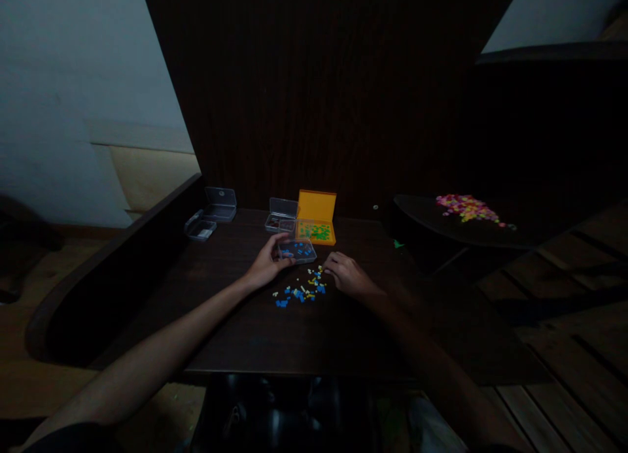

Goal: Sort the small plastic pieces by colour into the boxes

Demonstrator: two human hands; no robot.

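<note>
My left hand (267, 262) grips the left end of a clear plastic box (308, 259), thumb in front and fingers behind. Several small blue pieces lie inside that box. To its right, my right hand (347, 273) hovers low over the table with its fingertips pinched together; whether a piece is between them is too small to make out. A loose scatter of tiny blue, yellow and cream building bricks (300, 295) lies on the dark table just in front of the box, near the right fingertips.
Behind the held box stands an open orange case (316, 206) with green pieces. Left of it is an open clear box (283, 208) with compartments; two more clear boxes (220, 204) sit farther left. A pile of colourful bits (468, 208) rests on the right-hand ledge (417, 211).
</note>
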